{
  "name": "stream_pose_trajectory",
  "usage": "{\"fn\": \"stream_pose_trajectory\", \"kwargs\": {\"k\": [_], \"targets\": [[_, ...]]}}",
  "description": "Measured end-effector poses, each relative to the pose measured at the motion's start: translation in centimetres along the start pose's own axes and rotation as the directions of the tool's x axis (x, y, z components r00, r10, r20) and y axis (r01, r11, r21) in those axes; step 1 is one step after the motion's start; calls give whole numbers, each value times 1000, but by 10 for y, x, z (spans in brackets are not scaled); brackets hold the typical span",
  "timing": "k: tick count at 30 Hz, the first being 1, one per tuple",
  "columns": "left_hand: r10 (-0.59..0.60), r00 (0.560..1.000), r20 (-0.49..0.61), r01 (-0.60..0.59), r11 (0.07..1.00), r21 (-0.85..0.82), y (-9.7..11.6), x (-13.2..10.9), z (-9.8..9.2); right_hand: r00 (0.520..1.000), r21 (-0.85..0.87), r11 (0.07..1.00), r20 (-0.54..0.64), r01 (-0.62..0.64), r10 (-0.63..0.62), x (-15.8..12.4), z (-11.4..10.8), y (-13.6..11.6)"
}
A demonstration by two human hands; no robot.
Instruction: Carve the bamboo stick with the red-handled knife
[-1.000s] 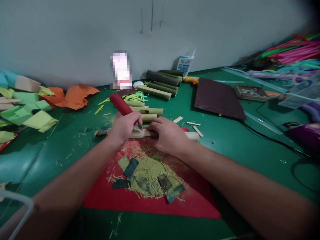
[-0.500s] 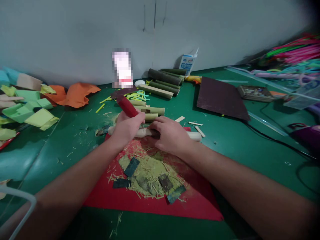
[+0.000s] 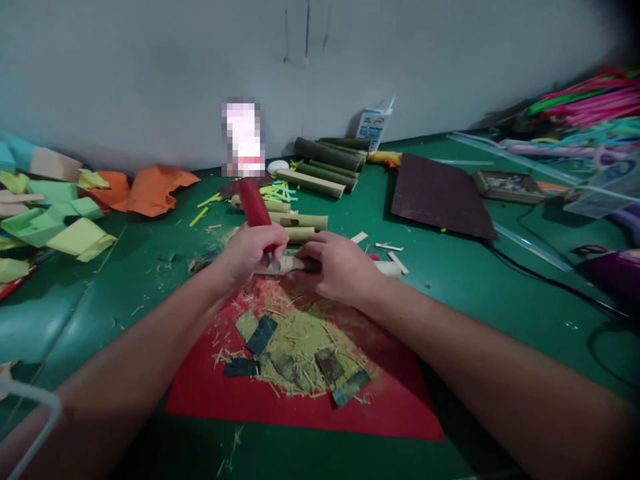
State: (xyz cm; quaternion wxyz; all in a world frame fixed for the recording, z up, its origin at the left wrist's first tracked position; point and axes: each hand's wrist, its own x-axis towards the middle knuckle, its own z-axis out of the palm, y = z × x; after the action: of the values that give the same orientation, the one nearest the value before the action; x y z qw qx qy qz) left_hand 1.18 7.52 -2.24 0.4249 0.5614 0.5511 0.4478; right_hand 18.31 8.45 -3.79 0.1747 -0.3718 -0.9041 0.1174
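Note:
My left hand (image 3: 246, 252) is closed around the red handle (image 3: 254, 202) of a carving knife, whose short metal blade (image 3: 275, 266) points down against a pale bamboo tube (image 3: 389, 269). My right hand (image 3: 343, 268) wraps over the same tube, pressing it down beside the blade. The tube lies crosswise at the far side of a red mat (image 3: 210, 393). Below my hands, pale shavings and dust (image 3: 310, 333) cover the mat, with several dark green flakes of bamboo skin (image 3: 262, 334) among them. My fingers hide part of the tube.
Bamboo pieces (image 3: 327, 153) lie behind, near a phone with a blurred screen (image 3: 244, 137) and a milk carton (image 3: 374, 127). A dark brown sheet (image 3: 440, 197) and a small box (image 3: 509, 185) are right. Folded papers (image 3: 53, 213) and orange paper (image 3: 155, 190) lie left.
The knife handle has swung more upright, and my left hand has turned with it, so the blade now shows on the tube. My right hand keeps its hold on the tube.

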Motion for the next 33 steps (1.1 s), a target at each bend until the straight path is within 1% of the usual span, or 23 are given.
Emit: {"fn": "stream_pose_trajectory", "kwargs": {"k": [1,2,3,5,8,14,18,22,26,28,30,31,32,33], "targets": [[10,996,-86,-14,999,-48,-1,1,0,1000,-3,1000,-1,5,-5,0,0,1],[24,987,-158,-34,998,-61,-3,2,1,1000,-9,1000,-4,5,-5,0,0,1],[33,977,-210,-48,997,-68,-6,4,2,1000,-14,1000,-10,1,-1,0,0,2],[37,963,-268,-55,997,-61,-10,7,4,1000,-15,1000,-17,-9,9,0,1,3],[35,955,-295,-47,998,-32,-12,9,7,1000,-5,1000,-16,-10,10,0,2,3],[30,960,-278,-24,999,24,-8,4,9,1000,-1,1000,10,-18,18,0,1,2],[64,963,-261,-52,997,54,-8,4,9,1000,-9,1000,-15,-7,7,-1,1,2],[73,968,-240,-56,996,74,-6,2,10,999,-21,1000,-32,2,-3,-1,1,3],[24,971,-239,-3,996,89,0,0,9,1000,-10,1000,-7,13,-13,-1,1,3],[-9,983,-182,18,999,48,2,-1,6,1000,-1,1000,12,14,-14,0,0,3],[-18,999,-46,17,1000,-21,2,-1,3,1000,6,1000,23,15,-15,0,0,3],[-16,1000,-5,16,998,-55,0,-1,2,1000,5,1000,22,13,-13,0,-1,3],[-8,999,-52,4,996,-86,-1,0,2,1000,3,1000,21,13,-13,0,-1,3],[0,992,-126,-13,995,-99,-3,1,2,1000,-4,1000,17,8,-8,1,-1,3]]}}
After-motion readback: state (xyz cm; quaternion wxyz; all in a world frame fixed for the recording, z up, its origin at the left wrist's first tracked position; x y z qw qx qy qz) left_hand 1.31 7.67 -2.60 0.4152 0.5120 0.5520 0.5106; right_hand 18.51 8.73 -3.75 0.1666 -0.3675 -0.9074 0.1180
